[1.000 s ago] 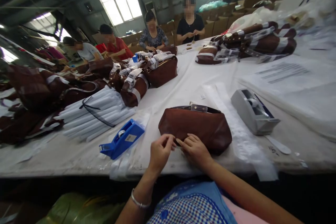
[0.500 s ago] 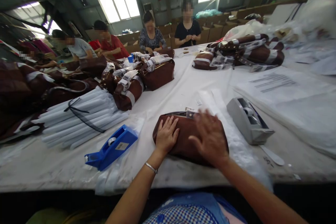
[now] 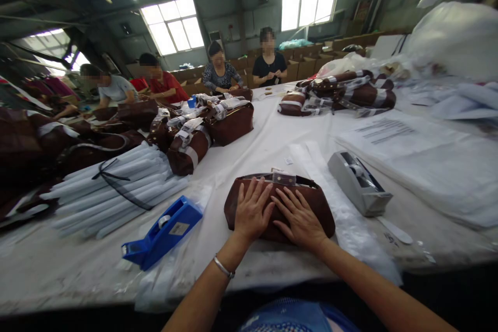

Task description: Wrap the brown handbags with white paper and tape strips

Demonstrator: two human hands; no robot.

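The right hand [image 3: 300, 219], blurred over the brown bag [image 3: 322, 210] half a second earlier, is now laid on it beside the left hand [image 3: 252, 213]; the bag is set at the near middle of the counter [image 3: 89, 277]. The label [image 3: 178, 229] on the blue tape dispenser [image 3: 155, 244], left, and printed lines [image 3: 383, 130] on plastic sheeting [image 3: 422, 179], right, cannot be read. Both hands are held open, palms down, fingers spread.

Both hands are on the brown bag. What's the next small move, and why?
Perhaps slide the right hand gently outward across the brown bag, with the left hand steadying it. Both hands lie flat, fingers spread, and neither appears to grip anything, so a light smoothing stroke seems easiest.
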